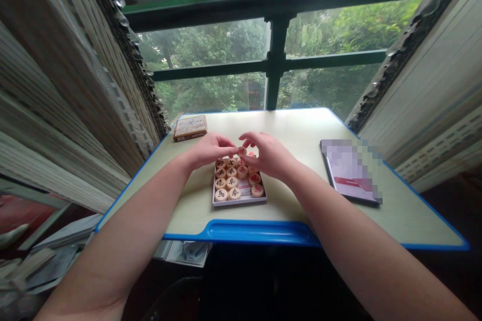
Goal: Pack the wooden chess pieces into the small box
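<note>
many xiangqi pcs [231, 182] in white tray [239, 203]

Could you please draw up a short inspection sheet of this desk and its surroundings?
Surface: pale green desk with blue edging.
Job's things: wooden Chinese chess pieces in a shallow white tray; one piece sits at the tray's far edge.
Clutter: small card box at far left; blurred flat item at right.
Grips: left hand and right hand meet at that piece; hold unclear.
Cables: nothing seen.
Surroundings: green-framed window, trees outside, slatted panels beside it, papers below left.
</note>
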{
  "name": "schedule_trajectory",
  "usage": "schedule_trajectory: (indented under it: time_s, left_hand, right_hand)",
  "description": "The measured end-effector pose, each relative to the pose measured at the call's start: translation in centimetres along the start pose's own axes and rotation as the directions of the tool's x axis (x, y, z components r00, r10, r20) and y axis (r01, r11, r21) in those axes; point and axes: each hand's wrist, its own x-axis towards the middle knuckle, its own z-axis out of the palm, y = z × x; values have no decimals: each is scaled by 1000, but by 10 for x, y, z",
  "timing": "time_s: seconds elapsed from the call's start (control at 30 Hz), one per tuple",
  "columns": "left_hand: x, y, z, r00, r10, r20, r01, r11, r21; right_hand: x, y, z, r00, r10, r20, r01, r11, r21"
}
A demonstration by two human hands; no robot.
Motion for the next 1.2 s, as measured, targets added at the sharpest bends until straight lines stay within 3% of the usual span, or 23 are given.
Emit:
schedule_trajectory:
  time_s: [0.23, 0.53, 0.87, 1.07, 1.2]
  left_hand:
    - [-1, 2, -4, 1000, 5, 23, -2, 990, -138]
    - [-3, 8, -2, 1000, 18, -1, -17, 964, -264]
    - [0, -2, 5, 978, 159, -135, -187, 956, -228]
    - [-2, 2, 6, 970, 192, -151, -196, 980, -16]
    - [-2, 4, 6, 965, 196, -172, -193, 981, 32]
  right_hand:
    - [-3, -4, -7, 1000, -26, 7, 25, 981, 193]
    - [-1, -5, -3, 988, -116, -99, 122, 991, 49]
    - [1, -9, -6, 988, 108, -113, -79, 968, 238]
    - [3, -8, -6, 980, 177, -88, -137, 931, 339]
    - [4, -2, -4, 972, 217, -93, -167, 912, 376]
